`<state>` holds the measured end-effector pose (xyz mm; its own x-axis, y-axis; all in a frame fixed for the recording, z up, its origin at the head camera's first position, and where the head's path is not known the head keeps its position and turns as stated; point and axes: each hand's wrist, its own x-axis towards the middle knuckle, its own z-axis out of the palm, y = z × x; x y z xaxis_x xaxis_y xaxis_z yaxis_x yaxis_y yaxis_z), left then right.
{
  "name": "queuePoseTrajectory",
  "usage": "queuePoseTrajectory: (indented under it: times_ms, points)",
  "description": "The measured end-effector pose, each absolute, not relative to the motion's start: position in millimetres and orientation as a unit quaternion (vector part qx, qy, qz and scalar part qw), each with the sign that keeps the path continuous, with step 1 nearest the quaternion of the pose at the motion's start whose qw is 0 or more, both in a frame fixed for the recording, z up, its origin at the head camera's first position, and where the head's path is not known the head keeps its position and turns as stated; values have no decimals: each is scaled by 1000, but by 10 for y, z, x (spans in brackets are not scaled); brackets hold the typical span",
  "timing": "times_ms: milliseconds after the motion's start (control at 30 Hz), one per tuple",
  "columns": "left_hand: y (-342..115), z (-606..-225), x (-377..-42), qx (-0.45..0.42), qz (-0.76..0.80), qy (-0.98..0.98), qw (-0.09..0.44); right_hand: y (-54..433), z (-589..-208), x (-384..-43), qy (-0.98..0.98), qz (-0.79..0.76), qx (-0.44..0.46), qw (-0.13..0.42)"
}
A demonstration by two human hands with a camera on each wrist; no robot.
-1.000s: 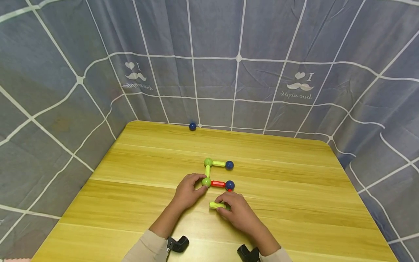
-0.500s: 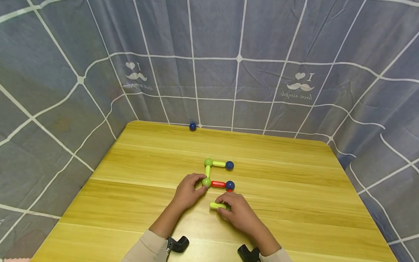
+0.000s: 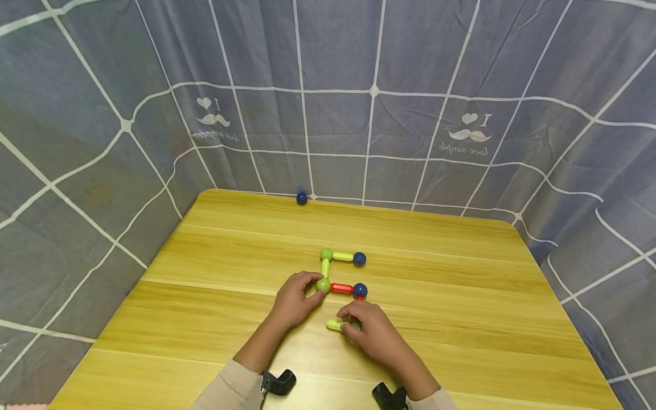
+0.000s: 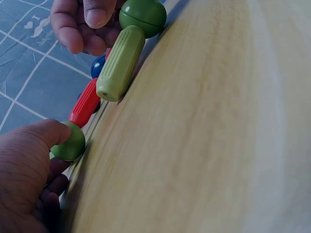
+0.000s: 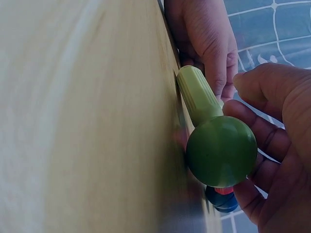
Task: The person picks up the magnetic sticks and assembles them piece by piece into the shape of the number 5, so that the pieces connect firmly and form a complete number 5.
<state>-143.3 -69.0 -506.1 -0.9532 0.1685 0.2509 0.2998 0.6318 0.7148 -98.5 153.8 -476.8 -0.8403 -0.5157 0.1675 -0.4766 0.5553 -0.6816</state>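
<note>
In the head view my left hand (image 3: 295, 299) pinches a light green ball (image 3: 323, 285) at the corner of a magnetic ball-and-stick figure. A red stick (image 3: 341, 288) joins that ball to a blue ball (image 3: 360, 290), with another red piece partly hidden below it. Nearer me, my right hand (image 3: 371, 330) hovers around a loose yellow-green stick (image 3: 333, 325) with a darker green ball (image 5: 221, 151) on its end. The right wrist view has thumb and forefinger spread apart, off the stick. Other fingers lie close behind the ball; whether they touch it I cannot tell.
The figure's far side has a green ball (image 3: 326, 254), a yellow-green stick (image 3: 343, 257) and a blue ball (image 3: 359, 259). A separate blue ball (image 3: 302, 198) sits at the back edge of the wooden table (image 3: 461, 273). A grey checked curtain (image 3: 338, 125) surrounds it.
The loose stick with the green ball has dropped slightly toward me as my right thumb and forefinger part from it. My left hand and the figure have stayed put.
</note>
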Motion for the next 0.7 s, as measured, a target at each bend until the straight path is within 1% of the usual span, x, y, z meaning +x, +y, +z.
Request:
queuePoseTrajectory:
  times_ms: [367, 700]
  points:
    - [-692, -5054, -1428, -131, -410, -899, 81, 1543, -4800, -982, 881, -380, -281, 19]
    - [-694, -5063, -1427, -131, -412, -898, 80, 1589, -4742, -982, 870, -418, -258, 29]
